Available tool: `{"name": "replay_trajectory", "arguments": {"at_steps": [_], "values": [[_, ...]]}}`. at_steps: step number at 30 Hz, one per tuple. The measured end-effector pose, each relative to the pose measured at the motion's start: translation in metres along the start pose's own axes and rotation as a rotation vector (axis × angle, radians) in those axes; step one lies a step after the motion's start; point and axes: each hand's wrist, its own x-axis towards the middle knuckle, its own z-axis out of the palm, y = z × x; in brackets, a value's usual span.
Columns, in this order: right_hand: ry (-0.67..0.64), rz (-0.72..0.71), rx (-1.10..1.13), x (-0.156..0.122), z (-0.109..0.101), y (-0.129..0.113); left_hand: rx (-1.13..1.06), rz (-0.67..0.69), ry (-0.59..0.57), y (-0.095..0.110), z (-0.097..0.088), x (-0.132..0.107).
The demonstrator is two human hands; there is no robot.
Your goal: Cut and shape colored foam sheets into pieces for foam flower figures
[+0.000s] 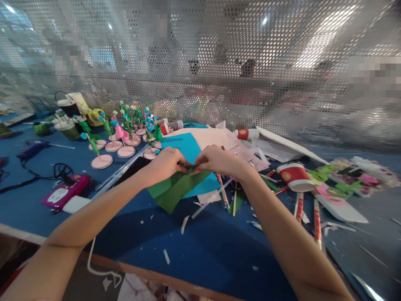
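A person's left hand (171,164) and right hand (214,159) pinch the far edge of a green paper (173,192), fingertips close together, the sheet spreading below them over a blue paper (183,144). Even, light pressure from both sides likely keeps the crease true; uneven pulling could skew or tear it. Scraps (184,225) dot the surface (213,255) nearer than the hands.

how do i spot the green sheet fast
Find the blue table's middle, where the left hand and right hand nearly meet. The green sheet pinched there overlaps a bright blue sheet. Its colour sets it apart from that sheet; being held, from a loose green scrap.
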Motion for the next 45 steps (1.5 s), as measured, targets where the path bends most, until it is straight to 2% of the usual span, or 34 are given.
{"name": "replay_trajectory", "arguments": {"at_steps": [4,8,18,28,36,41,45], "values": [[0.002,0.032,-0.017,0.0,-0.001,0.001,0.044,0.021,-0.058,0.002,-0.006,-0.002],[-0.002,0.028,-0.02,0.003,0.003,0.002,0.093,-0.052,-0.112,0.002,-0.008,-0.002],[0.043,0.012,-0.073,0.008,0.007,0.004,-0.02,-0.12,-0.068,0.0,-0.001,-0.001],[0.033,0.006,-0.014,0.009,0.008,0.006,-0.008,-0.206,-0.083,0.006,-0.007,-0.002],[-0.023,-0.06,-0.013,0.005,0.005,0.005,-0.015,-0.141,-0.155,0.003,-0.017,0.002],[-0.071,-0.036,0.013,0.004,0.003,0.003,-0.016,-0.116,-0.17,-0.001,-0.017,0.004],[-0.096,-0.041,-0.017,0.0,-0.004,0.005,-0.034,-0.147,-0.171,-0.008,-0.019,0.004]]}}
